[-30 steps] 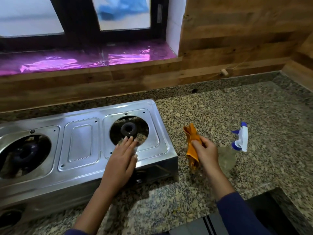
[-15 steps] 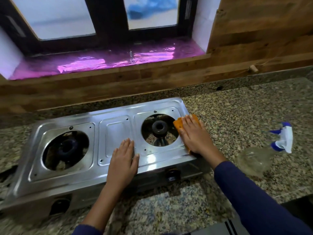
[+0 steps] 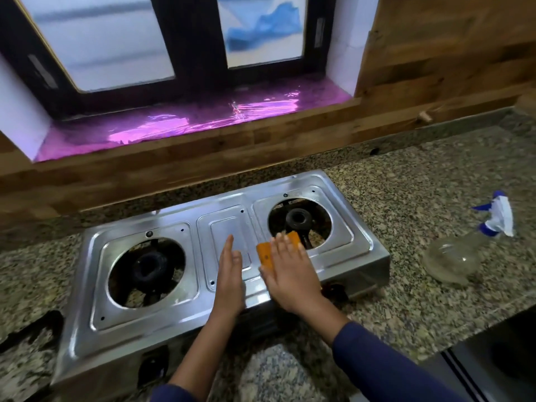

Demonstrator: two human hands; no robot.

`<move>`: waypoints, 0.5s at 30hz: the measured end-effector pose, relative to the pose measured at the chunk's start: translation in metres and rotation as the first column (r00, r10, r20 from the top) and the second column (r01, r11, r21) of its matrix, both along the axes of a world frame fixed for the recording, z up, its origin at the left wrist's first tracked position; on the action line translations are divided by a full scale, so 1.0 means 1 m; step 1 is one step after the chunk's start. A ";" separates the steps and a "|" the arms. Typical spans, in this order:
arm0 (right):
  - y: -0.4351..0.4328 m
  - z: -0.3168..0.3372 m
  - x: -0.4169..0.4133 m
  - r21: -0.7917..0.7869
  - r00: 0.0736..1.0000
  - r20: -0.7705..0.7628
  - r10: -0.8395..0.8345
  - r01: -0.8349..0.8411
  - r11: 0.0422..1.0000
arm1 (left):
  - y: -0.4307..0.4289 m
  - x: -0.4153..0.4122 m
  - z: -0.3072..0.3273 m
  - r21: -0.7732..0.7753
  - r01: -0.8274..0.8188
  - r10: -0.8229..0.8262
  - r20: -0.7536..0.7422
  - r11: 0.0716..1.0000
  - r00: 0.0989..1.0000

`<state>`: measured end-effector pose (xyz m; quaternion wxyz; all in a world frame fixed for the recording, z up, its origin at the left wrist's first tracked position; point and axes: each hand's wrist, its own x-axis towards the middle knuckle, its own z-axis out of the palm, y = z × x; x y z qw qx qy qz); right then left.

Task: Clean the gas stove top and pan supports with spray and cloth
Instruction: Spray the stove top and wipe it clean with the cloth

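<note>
A two-burner stainless steel gas stove point(image 3: 139, 329) sits on the granite counter, with no pan supports on its burners. My right hand point(image 3: 290, 274) presses a folded orange cloth point(image 3: 265, 253) flat on the steel top, just left of the right burner point(image 3: 298, 220). My left hand point(image 3: 230, 274) rests with straight fingers on the stove's middle panel, touching nothing else. A clear spray bottle point(image 3: 452, 259) with a blue and white trigger head lies on its side on the counter, right of the stove.
The granite counter point(image 3: 420, 181) runs behind and to the right of the stove. A wooden wall and a window sill lined with purple foil point(image 3: 188, 123) stand behind. A dark sink edge point(image 3: 499, 369) shows at the lower right. The left burner point(image 3: 148, 266) lies open.
My right hand has carried the orange cloth from the counter onto the stove and slid it leftward past the right burner. My left hand has stayed on the stove top, shifting slightly left.
</note>
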<state>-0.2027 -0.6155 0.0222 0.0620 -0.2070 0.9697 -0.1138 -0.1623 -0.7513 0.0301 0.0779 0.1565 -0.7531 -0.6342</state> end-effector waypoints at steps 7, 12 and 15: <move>-0.033 0.000 0.017 -0.012 0.980 -0.029 0.197 -0.198 0.980 | -0.006 0.001 -0.007 0.207 -0.013 0.024 -0.048 0.978 0.999; 0.017 0.003 0.019 -0.135 0.984 -0.017 0.175 -0.175 0.975 | -0.006 0.001 -0.009 0.138 -0.033 0.039 -0.036 0.990 0.999; 0.071 0.001 0.003 -0.125 1.000 -0.005 0.016 -0.016 0.992 | -0.005 0.003 -0.011 0.006 0.018 -0.018 -0.008 1.000 1.000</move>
